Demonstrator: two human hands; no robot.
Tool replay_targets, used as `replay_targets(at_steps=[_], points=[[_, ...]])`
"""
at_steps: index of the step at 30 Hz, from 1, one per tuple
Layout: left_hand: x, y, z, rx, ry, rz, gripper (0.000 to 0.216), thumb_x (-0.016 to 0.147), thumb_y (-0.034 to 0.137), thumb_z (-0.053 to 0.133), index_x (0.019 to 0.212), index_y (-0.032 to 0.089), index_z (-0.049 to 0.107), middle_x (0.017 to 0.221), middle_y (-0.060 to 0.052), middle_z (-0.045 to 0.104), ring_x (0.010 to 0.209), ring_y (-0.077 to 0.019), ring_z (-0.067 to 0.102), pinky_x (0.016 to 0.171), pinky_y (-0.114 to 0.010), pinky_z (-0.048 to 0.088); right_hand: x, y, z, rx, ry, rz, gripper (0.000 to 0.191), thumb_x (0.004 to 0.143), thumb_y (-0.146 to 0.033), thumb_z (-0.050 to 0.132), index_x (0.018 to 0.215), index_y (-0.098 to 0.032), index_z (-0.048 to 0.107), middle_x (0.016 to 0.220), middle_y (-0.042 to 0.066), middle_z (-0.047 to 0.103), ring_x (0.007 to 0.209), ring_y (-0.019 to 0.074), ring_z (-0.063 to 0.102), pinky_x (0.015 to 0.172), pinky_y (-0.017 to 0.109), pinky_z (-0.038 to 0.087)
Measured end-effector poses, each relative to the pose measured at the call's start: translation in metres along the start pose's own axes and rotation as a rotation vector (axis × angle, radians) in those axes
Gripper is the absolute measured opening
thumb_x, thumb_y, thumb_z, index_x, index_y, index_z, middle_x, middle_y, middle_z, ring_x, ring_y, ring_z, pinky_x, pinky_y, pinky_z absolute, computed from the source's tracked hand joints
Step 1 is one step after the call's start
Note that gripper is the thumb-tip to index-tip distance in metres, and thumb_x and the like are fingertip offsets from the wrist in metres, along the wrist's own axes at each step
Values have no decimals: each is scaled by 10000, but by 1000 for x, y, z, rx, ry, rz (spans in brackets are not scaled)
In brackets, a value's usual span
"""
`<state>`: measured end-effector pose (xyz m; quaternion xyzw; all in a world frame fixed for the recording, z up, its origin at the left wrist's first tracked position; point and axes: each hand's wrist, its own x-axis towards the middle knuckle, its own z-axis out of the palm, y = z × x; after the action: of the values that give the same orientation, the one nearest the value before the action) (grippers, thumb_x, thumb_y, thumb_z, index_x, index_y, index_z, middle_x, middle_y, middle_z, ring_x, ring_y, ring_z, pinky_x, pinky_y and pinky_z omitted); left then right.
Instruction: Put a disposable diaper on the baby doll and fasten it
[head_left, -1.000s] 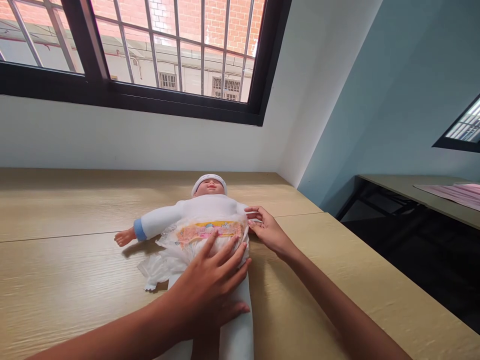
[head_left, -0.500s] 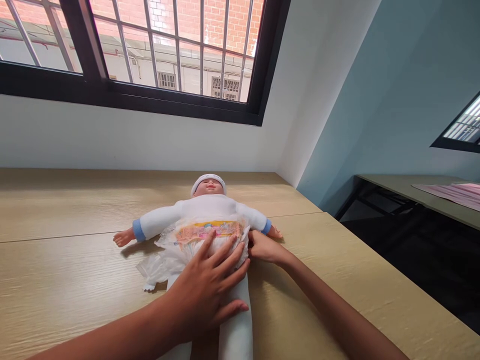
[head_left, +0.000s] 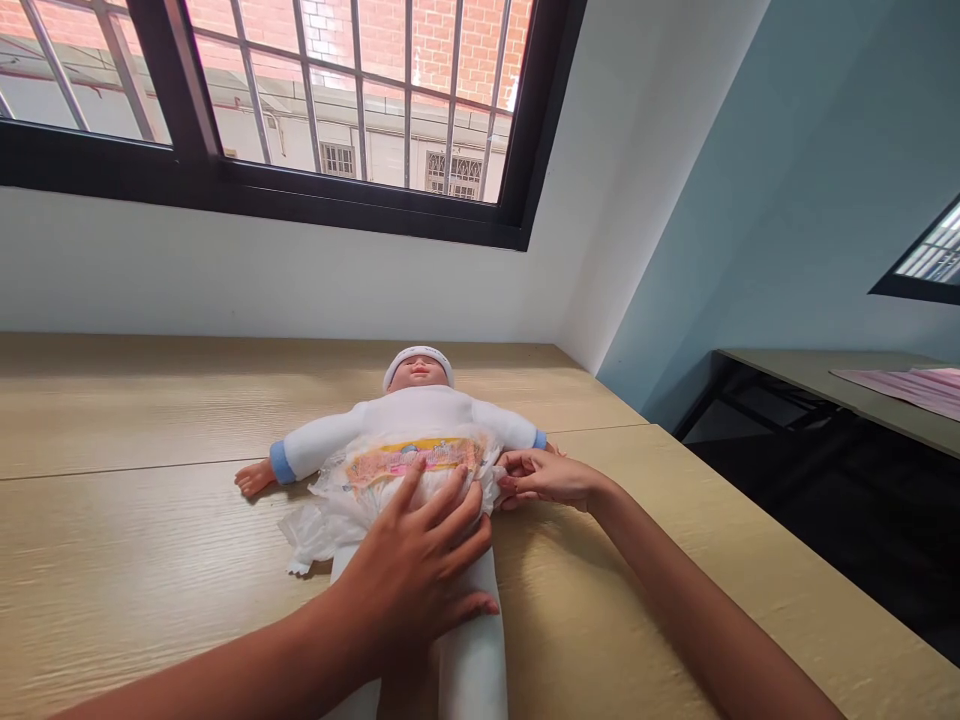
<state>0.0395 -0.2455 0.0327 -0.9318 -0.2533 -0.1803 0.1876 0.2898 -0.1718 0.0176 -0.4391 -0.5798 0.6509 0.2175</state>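
A baby doll (head_left: 420, 412) in white clothes and a white cap lies on its back on the wooden table (head_left: 135, 560), head toward the window. A white diaper (head_left: 390, 470) with a yellow and orange printed band wraps its waist, and a loose flap spreads out at the doll's left-hand side of the picture. My left hand (head_left: 416, 565) lies flat on the diaper front, fingers spread. My right hand (head_left: 544, 478) is at the diaper's right side, fingers pinched on its edge tab.
A barred window (head_left: 315, 110) runs along the white wall behind the table. A blue wall stands to the right. A second table (head_left: 825, 385) with a pink sheet (head_left: 907, 385) on it stands at the far right, across a dark gap.
My right hand left the doll's arm, dropped to the diaper's right side and pinched its edge. My left hand stayed pressed on the diaper front.
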Motion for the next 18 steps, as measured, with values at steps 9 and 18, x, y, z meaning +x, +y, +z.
replay_targets(at_steps=[9,18], points=[[-2,-1,3,17,15,-8,525,900,659,393,1118,234,608,1283,-55,618,1297,-282,462,1079,-539,298,4,2,4,-11,15,-35,443,750,-500,758,972,-145,614,877,37,667,765,123,650,765,256,515],[-1,0,3,28,0,14,539,935,632,315,1119,230,624,1317,-63,588,1298,-269,452,1099,-520,274,-3,-1,-3,-188,191,-106,448,693,-444,803,945,-165,560,881,22,610,777,152,605,719,297,509]])
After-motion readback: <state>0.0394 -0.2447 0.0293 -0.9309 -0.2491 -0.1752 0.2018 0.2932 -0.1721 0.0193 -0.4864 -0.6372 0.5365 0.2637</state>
